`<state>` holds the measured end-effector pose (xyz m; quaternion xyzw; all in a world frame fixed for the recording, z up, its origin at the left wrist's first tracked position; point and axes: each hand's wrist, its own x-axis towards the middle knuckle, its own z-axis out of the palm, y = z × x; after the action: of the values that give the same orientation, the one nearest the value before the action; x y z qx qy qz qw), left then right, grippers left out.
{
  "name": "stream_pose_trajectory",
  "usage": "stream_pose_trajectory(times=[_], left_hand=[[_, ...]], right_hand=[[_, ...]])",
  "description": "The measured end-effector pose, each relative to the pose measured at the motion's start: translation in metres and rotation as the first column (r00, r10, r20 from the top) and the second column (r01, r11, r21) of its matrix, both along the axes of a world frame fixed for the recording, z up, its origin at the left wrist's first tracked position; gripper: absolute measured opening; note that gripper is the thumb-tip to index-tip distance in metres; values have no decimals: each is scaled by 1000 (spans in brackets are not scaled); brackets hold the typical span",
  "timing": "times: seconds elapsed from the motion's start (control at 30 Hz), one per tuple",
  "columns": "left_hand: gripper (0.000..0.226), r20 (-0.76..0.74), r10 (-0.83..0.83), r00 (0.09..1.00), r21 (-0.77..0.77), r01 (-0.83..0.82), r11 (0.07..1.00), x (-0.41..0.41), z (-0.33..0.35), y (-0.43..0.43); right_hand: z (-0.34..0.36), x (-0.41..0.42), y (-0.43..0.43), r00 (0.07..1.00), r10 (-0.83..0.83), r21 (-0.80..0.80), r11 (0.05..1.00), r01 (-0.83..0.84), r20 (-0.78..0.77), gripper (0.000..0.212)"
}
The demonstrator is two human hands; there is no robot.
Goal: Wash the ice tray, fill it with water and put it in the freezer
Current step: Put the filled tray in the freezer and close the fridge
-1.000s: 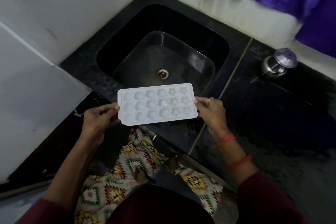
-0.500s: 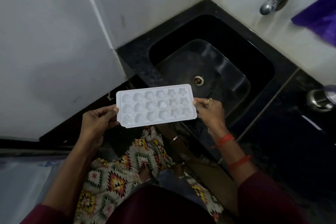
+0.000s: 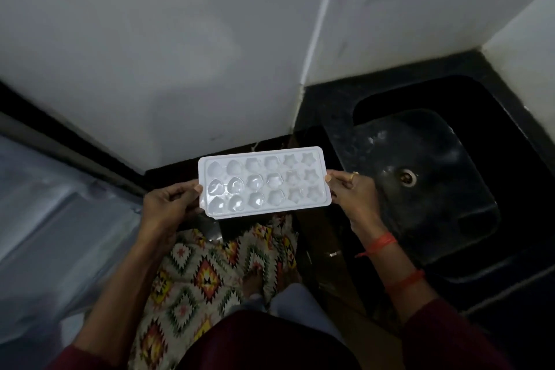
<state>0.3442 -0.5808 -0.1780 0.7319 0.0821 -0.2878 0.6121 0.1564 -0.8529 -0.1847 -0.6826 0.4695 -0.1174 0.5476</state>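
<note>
A white ice tray (image 3: 264,182) with shaped cells is held level in front of me, and water glints in its cells. My left hand (image 3: 168,203) grips its left short edge with the thumb on top. My right hand (image 3: 350,192) pinches its right short edge. The tray hangs in the air to the left of the black sink (image 3: 420,186), beyond the counter's edge and over my patterned clothing.
The sink's basin has a metal drain (image 3: 407,177) and sits in a black stone counter (image 3: 318,105). A white wall (image 3: 150,54) rises ahead. A pale grey surface (image 3: 45,219) lies at the left.
The view has swung left: the sink has slid to the right edge, and the tap, the purple cloth and the steel vessel have left the frame. Both hands keep the tray level.
</note>
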Motion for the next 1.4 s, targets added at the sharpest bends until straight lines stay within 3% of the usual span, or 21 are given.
stream_pose_trajectory(times=[0.1, 0.23, 0.33, 0.5, 0.63, 1.0, 1.17, 1.4], left_hand=[[19, -11, 97, 995, 5, -97, 995, -1, -2, 28], [19, -19, 242, 970, 11, -242, 970, -8, 0, 63], [17, -23, 330, 944, -1, -330, 944, -19, 3, 86], [16, -19, 495, 869, 12, -494, 869, -42, 4, 121], [22, 6, 602, 798, 38, -602, 798, -66, 1, 149], [15, -13, 855, 518, 48, -854, 518, -137, 1, 225], [13, 4, 920, 393, 43, -919, 392, -167, -2, 268], [9, -54, 988, 145, 27, -989, 147, -202, 2, 341]], right_hand=[[-3, 28, 8, 994, 107, 4, 994, -107, 7, 2], [-5, 62, 21, 968, 250, 20, 968, -250, 1, 16], [-4, 83, 36, 942, 334, 34, 942, -335, 32, 9], [-7, 112, 62, 872, 487, 49, 871, -489, 47, 20], [-9, 131, 87, 792, 607, 65, 789, -611, 73, 15], [-16, 177, 190, 543, 833, 142, 527, -838, 111, 14], [-24, 191, 256, 429, 898, 159, 412, -897, 98, 50], [-30, 201, 363, 258, 958, 163, 237, -958, 124, 57]])
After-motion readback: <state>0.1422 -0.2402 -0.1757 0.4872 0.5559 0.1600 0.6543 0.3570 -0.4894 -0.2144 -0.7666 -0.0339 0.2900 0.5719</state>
